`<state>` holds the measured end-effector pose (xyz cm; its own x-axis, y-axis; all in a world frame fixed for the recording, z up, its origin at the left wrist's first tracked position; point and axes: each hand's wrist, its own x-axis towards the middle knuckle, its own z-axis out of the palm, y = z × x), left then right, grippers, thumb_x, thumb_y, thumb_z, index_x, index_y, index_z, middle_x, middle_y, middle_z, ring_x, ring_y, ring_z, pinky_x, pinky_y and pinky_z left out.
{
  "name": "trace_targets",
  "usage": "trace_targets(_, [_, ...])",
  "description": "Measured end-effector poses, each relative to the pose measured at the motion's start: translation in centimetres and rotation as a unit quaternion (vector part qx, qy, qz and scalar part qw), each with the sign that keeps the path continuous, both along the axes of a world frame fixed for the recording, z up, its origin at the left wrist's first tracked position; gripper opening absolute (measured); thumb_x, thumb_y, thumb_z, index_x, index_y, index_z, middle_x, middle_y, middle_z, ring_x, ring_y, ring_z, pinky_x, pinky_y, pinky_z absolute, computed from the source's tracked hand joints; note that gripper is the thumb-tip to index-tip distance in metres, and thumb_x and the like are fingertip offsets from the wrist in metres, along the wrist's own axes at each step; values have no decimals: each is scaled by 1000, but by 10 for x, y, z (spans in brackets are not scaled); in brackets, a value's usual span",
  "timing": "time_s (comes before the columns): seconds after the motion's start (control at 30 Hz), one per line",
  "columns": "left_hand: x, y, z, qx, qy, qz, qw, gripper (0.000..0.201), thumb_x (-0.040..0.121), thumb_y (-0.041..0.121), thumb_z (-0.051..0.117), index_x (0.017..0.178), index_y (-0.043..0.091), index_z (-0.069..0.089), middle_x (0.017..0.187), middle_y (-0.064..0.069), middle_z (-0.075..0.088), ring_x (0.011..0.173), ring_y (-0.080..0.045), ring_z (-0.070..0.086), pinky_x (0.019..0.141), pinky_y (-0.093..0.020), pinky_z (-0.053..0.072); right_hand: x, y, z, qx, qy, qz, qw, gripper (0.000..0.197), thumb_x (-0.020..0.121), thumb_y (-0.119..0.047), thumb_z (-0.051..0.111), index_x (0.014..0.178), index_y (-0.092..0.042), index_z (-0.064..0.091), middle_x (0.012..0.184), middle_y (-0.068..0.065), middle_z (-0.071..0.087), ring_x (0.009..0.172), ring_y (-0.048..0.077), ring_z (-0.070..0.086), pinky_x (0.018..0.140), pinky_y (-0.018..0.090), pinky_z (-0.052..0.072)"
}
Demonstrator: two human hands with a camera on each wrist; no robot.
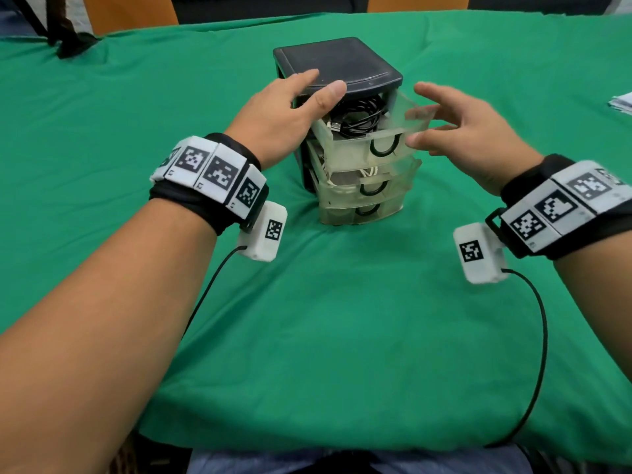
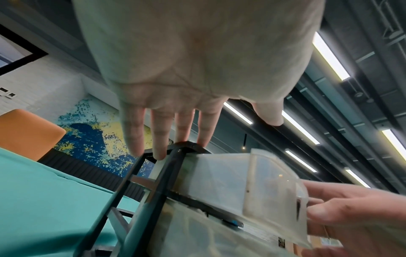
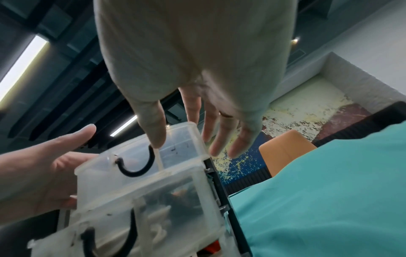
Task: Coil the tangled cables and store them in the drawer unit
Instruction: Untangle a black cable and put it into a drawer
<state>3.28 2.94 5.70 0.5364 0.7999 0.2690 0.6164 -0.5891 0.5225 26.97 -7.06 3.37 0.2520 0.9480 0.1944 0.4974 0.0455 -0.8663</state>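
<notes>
Task looks near done: black cable (image 1: 359, 114) lies coiled in the top drawer (image 1: 369, 138), at frame centre, white cable (image 1: 367, 172) in the one below, none on the green worktop (image 1: 342, 319); drawer not yet pushed in. Left hand (image 1: 287, 111) rests open, fingers (image 2: 204, 128) straight on the unit (image 1: 338, 63) top, just left of the coil. Right hand (image 1: 461, 131), open and blurred, is at the drawer's front right corner, contact unclear.

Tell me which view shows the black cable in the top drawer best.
The head view: it looks down into the open top drawer, where the coiled black cable lies in plain sight. The left wrist view shows only the drawer's cloudy side, no cable. The right wrist view shows its front and black handle; any contents are too blurred to tell.
</notes>
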Motion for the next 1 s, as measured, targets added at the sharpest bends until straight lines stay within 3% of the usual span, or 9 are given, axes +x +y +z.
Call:
trace_targets(0.1, [-2,2,1,-6,17,-2,1000,79,89,75,33,146,23,43,155,-2,37,146,-11,26,118,-33,21,0,6,3,20,-81,-11,996,74,84,-19,77,148,-29,40,140,-1,50,105,13,59,91,22,46])
trace_targets(0.17, [-1,0,2,1,19,-6,1000,68,93,69,32,137,22,54,152,-2,41,146,-11,26,115,-29,22,-1,10,8,25,-132,-3,991,78,84,-21,77,150,-30,36,149,-2,43,116,13,54,93,18,41])
trace_targets(0.27, [1,2,2,14,34,26,999,41,104,50,27,99,25,59,148,-5,47,144,-13,29,104,-22,27,-4,18,19,15,-190,17,982,79,85,-22,76,152,-27,34,154,-6,38,128,11,48,101,21,39])
trace_targets(0.33, [1,6,-2,19,37,34,999,46,105,47,25,121,23,61,153,-3,41,144,-16,31,112,-25,24,-5,24,24,2,-214,30,976,79,86,-21,75,153,-25,33,152,-6,41,132,10,46,110,28,39])
trace_targets(0.4, [0,10,-4,21,32,44,998,52,105,45,26,143,18,49,155,-1,37,144,-17,32,117,-30,24,-7,31,27,-8,-228,34,973,76,86,-21,75,152,-24,36,150,-5,45,133,11,47,113,29,36])
trace_targets(0.57, [-1,12,-6,29,10,47,998,51,105,43,26,143,19,49,154,1,40,142,-17,35,116,-33,26,-13,43,31,-1,-269,3,963,61,83,-27,77,139,-24,54,140,2,52,121,19,55,104,30,42])
trace_targets(0.7, [-1,12,-8,27,-2,48,998,51,104,43,26,143,19,49,153,1,40,142,-17,36,116,-35,27,-15,49,28,16,-265,-32,964,53,82,-30,78,131,-26,60,131,1,53,107,14,53,89,21,38])
trace_targets(0.83, [1,12,-9,20,-16,47,999,54,102,46,26,143,19,49,153,0,40,139,-19,40,114,-38,31,-20,57,27,40,-270,-67,960,40,79,-27,80,117,-24,65,124,3,55,97,13,52,88,22,40])
trace_targets(1.0, [1,10,-8,-2,-26,51,998,55,100,49,26,141,23,51,154,3,38,120,-30,59,106,-45,41,-25,66,28,50,-272,-107,955,33,78,-22,81,108,-22,68,120,2,55,92,13,48,86,23,41])
